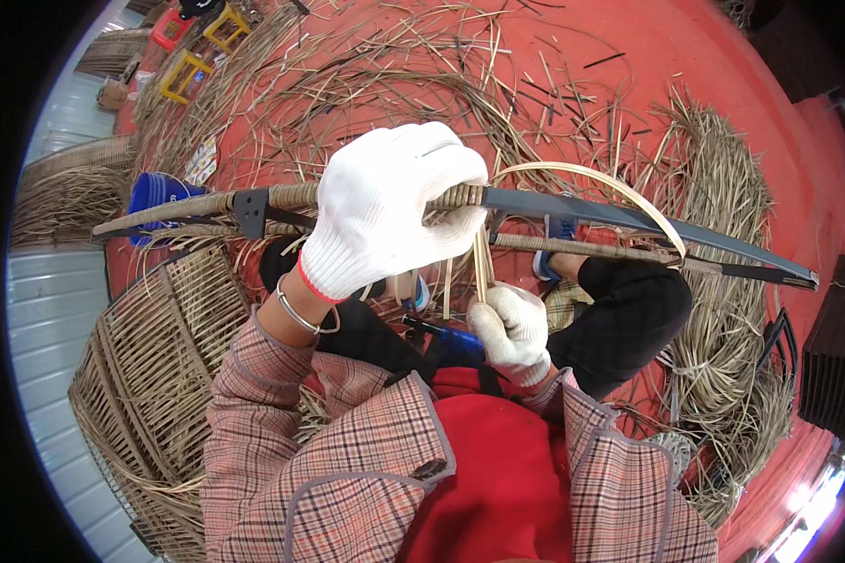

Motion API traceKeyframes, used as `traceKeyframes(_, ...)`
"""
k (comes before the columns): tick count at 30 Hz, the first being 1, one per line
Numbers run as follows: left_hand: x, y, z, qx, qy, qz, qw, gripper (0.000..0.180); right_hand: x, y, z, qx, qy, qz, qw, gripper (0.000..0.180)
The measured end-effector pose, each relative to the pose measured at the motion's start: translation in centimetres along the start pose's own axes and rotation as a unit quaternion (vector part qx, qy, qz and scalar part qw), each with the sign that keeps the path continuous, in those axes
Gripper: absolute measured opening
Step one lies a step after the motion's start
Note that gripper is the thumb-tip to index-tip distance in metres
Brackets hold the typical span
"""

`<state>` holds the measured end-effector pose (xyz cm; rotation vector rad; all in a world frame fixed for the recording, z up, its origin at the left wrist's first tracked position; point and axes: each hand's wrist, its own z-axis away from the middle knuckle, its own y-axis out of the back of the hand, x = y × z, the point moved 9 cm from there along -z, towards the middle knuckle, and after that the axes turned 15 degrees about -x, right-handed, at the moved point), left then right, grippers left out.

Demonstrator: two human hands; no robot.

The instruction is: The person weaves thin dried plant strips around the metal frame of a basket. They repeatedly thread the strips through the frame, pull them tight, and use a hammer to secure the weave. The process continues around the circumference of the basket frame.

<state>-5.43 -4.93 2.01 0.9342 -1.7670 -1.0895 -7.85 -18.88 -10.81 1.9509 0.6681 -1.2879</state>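
My left hand [390, 211], in a white knit glove, is closed around a long dark metal frame bar [582, 205] held across in front of me. Pale cane wrapping [296, 195] covers the bar left of the hand and a short way past the fingers; farther right the metal is bare. My right hand [512, 330], gloved too, is lower, near my lap, shut on a thin cane strip [483, 258] that runs up to the left fingers. A pale cane loop [620, 178] arches over the bare bar. Behind it lies a second cane-wrapped bar [582, 248].
Loose cane strips [376, 84] litter the red floor [629, 28]. A thick cane bundle [718, 225] lies at right, beside a dark brown stack [831, 347]. At left are a woven cane piece [160, 347] and a blue bucket [155, 194]. Yellow stools [186, 77] stand far left.
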Motion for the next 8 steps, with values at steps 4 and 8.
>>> traceKeyframes(4,0.4,0.0,-0.2,0.014,-0.004,-0.024,1.0,0.025,-1.8,0.4,0.1,-0.025,0.02,0.035,0.999,0.01)
traceKeyframes(8,0.3,-0.1,-0.3,0.007,0.014,-0.038,0.999,0.025,-3.4,1.4,0.0,-0.006,0.023,0.024,0.999,0.008)
